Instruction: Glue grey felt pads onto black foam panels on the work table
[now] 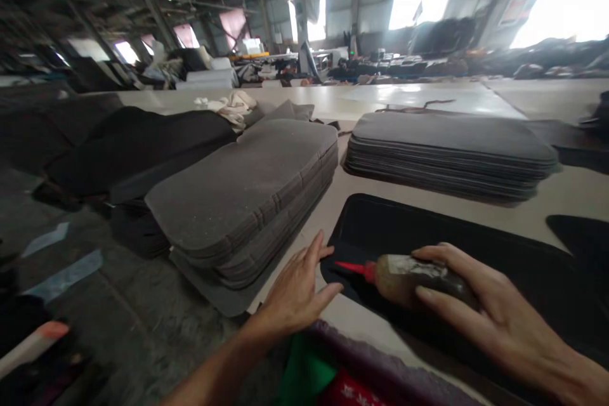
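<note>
In my right hand point(469, 298) is a squeeze bottle point(399, 279) with a worn label and a red pointed nozzle point(352, 268). It lies nearly level over a black rounded panel point(442, 235), its tip aimed left near the panel's left end. Whether the tip touches the panel I cannot tell. My left hand point(302, 288) has its fingers spread and its thumb apart, beside the panel's left edge, holding nothing. Left of it stands a thick stack of grey rounded panels point(252, 184).
Behind the black panel is another stack of grey panels point(447, 139) on the pale table point(333, 203). Dark sheets point(157, 139) are heaped at the left. Another black piece point(583, 244) lies at the right. Cream cloth point(233, 106) is bunched farther back.
</note>
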### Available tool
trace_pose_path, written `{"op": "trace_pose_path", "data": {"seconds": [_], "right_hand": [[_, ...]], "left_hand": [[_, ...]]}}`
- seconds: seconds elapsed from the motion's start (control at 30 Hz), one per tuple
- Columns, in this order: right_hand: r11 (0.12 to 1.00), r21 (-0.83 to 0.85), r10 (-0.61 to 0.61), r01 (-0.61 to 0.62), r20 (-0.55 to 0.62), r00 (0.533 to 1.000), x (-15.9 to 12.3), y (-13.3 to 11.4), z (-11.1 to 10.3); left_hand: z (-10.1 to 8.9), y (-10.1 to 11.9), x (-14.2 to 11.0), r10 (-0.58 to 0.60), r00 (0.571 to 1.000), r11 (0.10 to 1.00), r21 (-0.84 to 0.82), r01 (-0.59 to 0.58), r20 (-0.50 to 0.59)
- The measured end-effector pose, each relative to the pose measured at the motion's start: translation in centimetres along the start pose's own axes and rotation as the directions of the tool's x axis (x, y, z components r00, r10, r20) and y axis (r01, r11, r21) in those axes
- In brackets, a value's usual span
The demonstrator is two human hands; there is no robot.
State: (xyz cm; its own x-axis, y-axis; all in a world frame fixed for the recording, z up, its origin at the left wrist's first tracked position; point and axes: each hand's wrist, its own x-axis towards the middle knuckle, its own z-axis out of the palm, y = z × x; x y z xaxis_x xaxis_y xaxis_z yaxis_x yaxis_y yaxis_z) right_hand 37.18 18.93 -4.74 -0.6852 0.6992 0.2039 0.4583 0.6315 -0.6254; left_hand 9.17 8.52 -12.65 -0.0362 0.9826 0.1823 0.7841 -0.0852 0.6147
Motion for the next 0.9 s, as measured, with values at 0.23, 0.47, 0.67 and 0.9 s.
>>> {"op": "trace_pose_path", "data": {"seconds": [0.23,0.47,0.67,0.9], "right_hand": [[0.999,-0.003,-0.046,0.046,0.04,0.998,1.0,-0.9,1.4],[0.999,-0.007,-0.042,0.043,0.087,0.995,1.8,-1.1,1.5],[1.0,-0.023,0.0,0.002,0.093,0.996,2.8,-2.4,1.4],[0.991,-0.133,0.028,-0.009,0.143,0.989,4.6,-3.7,-0.1]], "left_hand": [[0.0,0.1,0.1,-0.013,1.0,1.0,0.0,0.013,0.001],[0.0,0.2,0.1,-0.006,1.0,1.0,0.008,0.006,0.0],[0.0,0.3,0.0,0.004,1.0,1.0,0.01,-0.004,-0.002],[0.1,0.6,0.1,-0.015,1.0,1.0,0.026,0.015,-0.01]]}}
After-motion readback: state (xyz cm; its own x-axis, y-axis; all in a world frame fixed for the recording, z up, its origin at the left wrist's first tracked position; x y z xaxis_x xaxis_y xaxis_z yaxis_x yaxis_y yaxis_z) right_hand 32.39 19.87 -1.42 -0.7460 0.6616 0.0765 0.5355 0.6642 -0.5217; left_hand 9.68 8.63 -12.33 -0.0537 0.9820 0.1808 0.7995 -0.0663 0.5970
